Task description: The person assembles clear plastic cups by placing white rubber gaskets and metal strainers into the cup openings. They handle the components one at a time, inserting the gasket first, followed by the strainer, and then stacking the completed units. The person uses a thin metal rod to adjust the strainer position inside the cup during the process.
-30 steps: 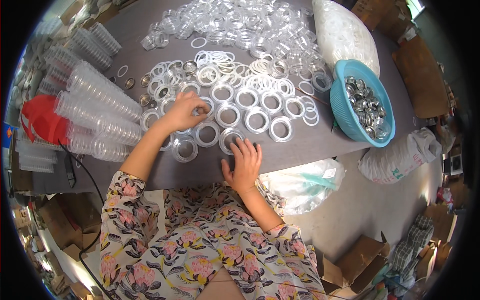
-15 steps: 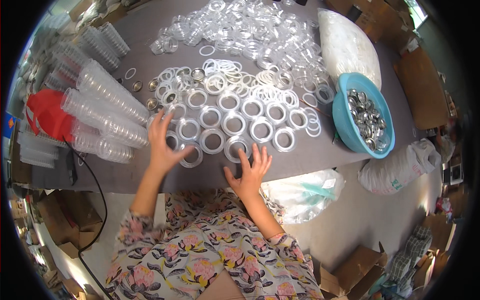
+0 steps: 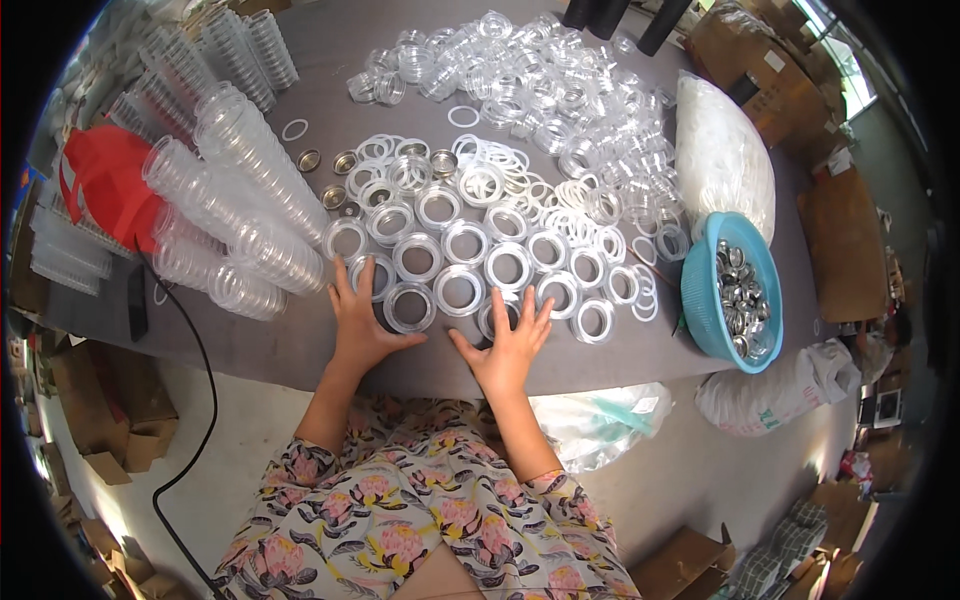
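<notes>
Clear plastic rings with open centres (image 3: pixel 416 258) lie in close rows on the grey tabletop before me. My left hand (image 3: pixel 362 328) rests at the left front of these rows, fingers spread, fingertips touching a ring at the left edge and thumb stretched toward the right. At the front middle, my right hand (image 3: pixel 506 352) is also spread, its fingertips over a front ring that they partly hide. Neither hand grips anything. Thin white rings (image 3: pixel 490 155) are heaped just behind the rows, with a few small metal cups (image 3: pixel 309 160) at their left.
Stacked clear plastic cups (image 3: pixel 250 150) and a red cloth-like item (image 3: pixel 108 185) stand at left. A heap of clear round pieces (image 3: pixel 520 75) lies at the back. At right are a blue basket (image 3: pixel 705 330) of metal cups and a full whitish bag (image 3: pixel 725 150). A black cable (image 3: pixel 200 350) hangs at left.
The view has shifted. My left hand has drawn back toward the table's front edge and in toward my right hand, which stays by the front rings.
</notes>
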`<action>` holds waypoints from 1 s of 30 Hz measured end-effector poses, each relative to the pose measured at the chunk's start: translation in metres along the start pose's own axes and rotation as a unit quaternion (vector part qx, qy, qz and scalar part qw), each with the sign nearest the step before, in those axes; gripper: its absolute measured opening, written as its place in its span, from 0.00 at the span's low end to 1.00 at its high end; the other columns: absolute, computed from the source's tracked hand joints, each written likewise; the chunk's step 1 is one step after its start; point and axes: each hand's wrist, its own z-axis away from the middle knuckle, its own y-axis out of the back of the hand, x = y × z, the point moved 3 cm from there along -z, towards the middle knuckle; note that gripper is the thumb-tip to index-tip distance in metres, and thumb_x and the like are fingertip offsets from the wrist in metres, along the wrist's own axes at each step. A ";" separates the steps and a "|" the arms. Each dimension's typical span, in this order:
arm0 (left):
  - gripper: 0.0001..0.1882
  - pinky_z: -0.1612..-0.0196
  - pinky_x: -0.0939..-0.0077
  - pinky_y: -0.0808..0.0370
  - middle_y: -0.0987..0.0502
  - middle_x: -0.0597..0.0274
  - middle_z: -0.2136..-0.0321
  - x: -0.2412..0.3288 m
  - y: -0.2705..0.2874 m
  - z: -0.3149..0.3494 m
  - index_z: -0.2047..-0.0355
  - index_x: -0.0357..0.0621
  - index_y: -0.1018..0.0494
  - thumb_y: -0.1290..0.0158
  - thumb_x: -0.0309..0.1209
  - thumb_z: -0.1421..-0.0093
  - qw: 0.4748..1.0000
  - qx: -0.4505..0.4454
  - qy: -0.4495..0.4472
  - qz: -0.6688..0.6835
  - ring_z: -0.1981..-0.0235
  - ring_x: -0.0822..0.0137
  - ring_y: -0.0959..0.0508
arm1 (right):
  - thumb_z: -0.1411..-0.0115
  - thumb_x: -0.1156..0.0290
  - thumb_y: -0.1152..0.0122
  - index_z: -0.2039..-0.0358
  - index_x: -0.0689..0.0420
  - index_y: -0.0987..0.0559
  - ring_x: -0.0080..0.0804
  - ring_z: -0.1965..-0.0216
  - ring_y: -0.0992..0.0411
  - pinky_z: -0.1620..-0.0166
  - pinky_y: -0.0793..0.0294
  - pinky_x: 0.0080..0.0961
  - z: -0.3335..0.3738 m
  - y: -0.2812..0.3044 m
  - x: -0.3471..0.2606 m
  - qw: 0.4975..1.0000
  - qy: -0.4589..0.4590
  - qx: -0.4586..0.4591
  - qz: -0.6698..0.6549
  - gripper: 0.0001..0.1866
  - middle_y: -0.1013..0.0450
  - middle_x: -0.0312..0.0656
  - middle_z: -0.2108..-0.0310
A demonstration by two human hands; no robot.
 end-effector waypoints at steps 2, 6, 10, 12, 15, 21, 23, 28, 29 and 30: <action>0.66 0.43 0.42 0.60 0.62 0.32 0.42 -0.001 0.000 -0.006 0.41 0.42 0.52 0.32 0.54 0.80 1.000 -0.001 -0.002 0.005 0.40 0.39 0.58 | 0.65 0.50 0.31 0.48 0.46 0.33 0.64 0.40 0.62 0.47 0.56 0.65 -0.004 -0.003 0.001 1.000 -0.002 0.005 0.007 0.41 0.51 0.56 0.42; 0.65 0.43 0.41 0.60 0.61 0.35 0.42 -0.009 -0.006 -0.023 0.41 0.44 0.51 0.32 0.54 0.80 1.000 -0.001 -0.005 -0.006 0.40 0.40 0.57 | 0.63 0.51 0.32 0.48 0.48 0.33 0.62 0.40 0.61 0.47 0.56 0.65 -0.014 -0.010 0.001 1.000 -0.007 0.009 0.018 0.40 0.50 0.55 0.43; 0.63 0.43 0.42 0.58 0.60 0.37 0.41 -0.011 -0.005 -0.038 0.42 0.45 0.50 0.33 0.54 0.79 1.000 -0.007 -0.015 -0.023 0.40 0.40 0.55 | 0.62 0.51 0.33 0.48 0.48 0.34 0.61 0.40 0.60 0.47 0.57 0.64 -0.025 -0.011 0.001 1.000 -0.021 -0.005 0.013 0.39 0.50 0.56 0.43; 0.62 0.43 0.43 0.56 0.58 0.38 0.41 -0.007 0.003 -0.040 0.42 0.45 0.48 0.33 0.53 0.78 0.999 -0.017 -0.017 -0.037 0.41 0.40 0.53 | 0.61 0.51 0.33 0.47 0.48 0.34 0.60 0.40 0.60 0.46 0.57 0.62 -0.020 -0.004 0.002 1.000 -0.016 -0.018 -0.002 0.39 0.50 0.56 0.43; 0.57 0.44 0.47 0.52 0.52 0.40 0.43 0.006 0.030 -0.031 0.44 0.44 0.45 0.33 0.49 0.75 0.999 -0.006 -0.017 -0.046 0.43 0.42 0.48 | 0.59 0.55 0.34 0.47 0.50 0.34 0.59 0.40 0.57 0.45 0.57 0.58 -0.005 0.017 0.008 0.999 0.015 -0.010 -0.036 0.37 0.49 0.54 0.43; 0.27 0.50 0.64 0.37 0.34 0.49 0.55 0.009 0.029 -0.094 0.54 0.39 0.36 0.42 0.32 0.55 0.987 0.090 -0.098 0.090 0.53 0.52 0.33 | 0.53 0.60 0.40 0.49 0.55 0.34 0.57 0.41 0.53 0.45 0.55 0.56 0.026 0.021 0.027 0.999 0.043 -0.031 0.013 0.30 0.45 0.53 0.45; 0.18 0.53 0.64 0.35 0.32 0.49 0.57 -0.004 0.016 -0.137 0.57 0.37 0.33 0.49 0.29 0.50 0.983 0.124 -0.103 0.090 0.55 0.52 0.31 | 0.52 0.60 0.42 0.49 0.58 0.35 0.56 0.42 0.52 0.45 0.55 0.56 0.024 0.022 0.022 0.998 0.056 -0.009 0.007 0.30 0.44 0.53 0.46; 0.13 0.57 0.65 0.32 0.28 0.52 0.61 -0.038 -0.012 -0.218 0.63 0.39 0.29 0.52 0.29 0.50 0.974 -0.013 0.134 -0.183 0.57 0.56 0.28 | 0.52 0.61 0.42 0.50 0.60 0.36 0.55 0.42 0.50 0.45 0.55 0.56 0.027 0.022 0.027 0.998 0.048 0.044 -0.006 0.29 0.44 0.52 0.46; 0.13 0.58 0.65 0.32 0.27 0.53 0.62 -0.041 -0.013 -0.221 0.64 0.40 0.28 0.52 0.29 0.50 0.953 -0.065 0.171 -0.240 0.57 0.56 0.28 | 0.52 0.61 0.42 0.50 0.60 0.35 0.55 0.43 0.50 0.45 0.55 0.56 0.026 0.022 0.028 0.998 0.047 0.043 -0.007 0.29 0.43 0.52 0.46; 0.11 0.58 0.65 0.31 0.26 0.53 0.65 -0.050 -0.009 -0.219 0.66 0.40 0.27 0.51 0.29 0.51 0.953 -0.048 0.169 -0.247 0.60 0.55 0.27 | 0.52 0.62 0.42 0.51 0.59 0.35 0.54 0.43 0.49 0.44 0.55 0.56 0.026 0.022 0.026 0.998 0.049 0.039 -0.012 0.29 0.43 0.52 0.46</action>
